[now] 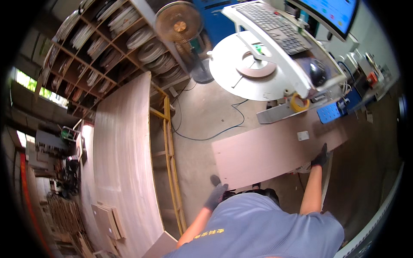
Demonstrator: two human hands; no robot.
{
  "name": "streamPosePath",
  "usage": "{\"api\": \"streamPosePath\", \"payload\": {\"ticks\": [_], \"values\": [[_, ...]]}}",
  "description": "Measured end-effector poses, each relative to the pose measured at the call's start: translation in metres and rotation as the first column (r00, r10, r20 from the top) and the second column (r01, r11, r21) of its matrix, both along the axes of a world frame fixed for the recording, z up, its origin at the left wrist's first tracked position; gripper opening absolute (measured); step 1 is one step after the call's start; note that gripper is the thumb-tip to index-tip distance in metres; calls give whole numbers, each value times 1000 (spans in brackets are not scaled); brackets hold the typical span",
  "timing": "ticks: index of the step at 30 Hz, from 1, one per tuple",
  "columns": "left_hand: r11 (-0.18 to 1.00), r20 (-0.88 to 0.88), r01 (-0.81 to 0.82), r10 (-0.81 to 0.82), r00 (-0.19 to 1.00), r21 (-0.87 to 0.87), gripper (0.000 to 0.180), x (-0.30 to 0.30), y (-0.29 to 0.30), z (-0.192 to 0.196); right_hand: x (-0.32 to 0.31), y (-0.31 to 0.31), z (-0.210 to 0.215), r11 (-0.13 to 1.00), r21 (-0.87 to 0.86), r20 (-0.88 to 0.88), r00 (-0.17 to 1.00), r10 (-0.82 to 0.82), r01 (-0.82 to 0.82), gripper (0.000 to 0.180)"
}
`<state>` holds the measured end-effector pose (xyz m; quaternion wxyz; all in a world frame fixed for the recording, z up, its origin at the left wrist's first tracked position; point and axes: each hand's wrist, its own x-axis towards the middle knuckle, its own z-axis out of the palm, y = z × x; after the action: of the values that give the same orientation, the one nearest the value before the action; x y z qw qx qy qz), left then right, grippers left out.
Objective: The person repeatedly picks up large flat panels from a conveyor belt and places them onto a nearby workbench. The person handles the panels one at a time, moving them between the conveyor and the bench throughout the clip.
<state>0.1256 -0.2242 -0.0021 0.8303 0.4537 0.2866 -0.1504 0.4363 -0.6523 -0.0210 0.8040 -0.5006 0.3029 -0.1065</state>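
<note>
A long, pale brown wooden board [258, 155] with a small white label [303, 136] lies in front of me, reaching from the middle toward the machine at the right. My left hand [215, 197], in a dark grey glove, is closed on its near left corner. Farther right, my right hand [319, 157], gloved too, holds the near edge with fingers over the top face. Parts of both hands' fingers are hidden by the board.
Left stands a yellow frame [168, 129] beside a large wooden panel [122, 142] bearing small boards [104, 219]. Beyond are a fan [179, 23], a white round reel plate [226, 71], a keyboard [275, 26] and yellow tape [299, 103]. A cable [206, 138] crosses the floor.
</note>
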Motion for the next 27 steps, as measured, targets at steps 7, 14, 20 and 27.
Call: {"api": "streamPosePath", "payload": {"ticks": [7, 14, 20, 27], "values": [[986, -170, 110, -130, 977, -125, 34, 11, 90, -39, -39, 57, 18, 956, 280, 14, 996, 90, -90, 59], [789, 85, 188, -290, 953, 584, 27, 56, 272, 9, -102, 118, -37, 992, -129, 16, 1000, 14, -12, 50], [951, -33, 3, 8, 999, 308, 34, 124, 384, 23, -127, 218, 12, 967, -94, -199, 947, -251, 237, 49], [912, 3, 237, -253, 968, 335, 37, 210, 442, 7, -78, 444, 48, 937, 119, -395, 850, 348, -328, 37]]}}
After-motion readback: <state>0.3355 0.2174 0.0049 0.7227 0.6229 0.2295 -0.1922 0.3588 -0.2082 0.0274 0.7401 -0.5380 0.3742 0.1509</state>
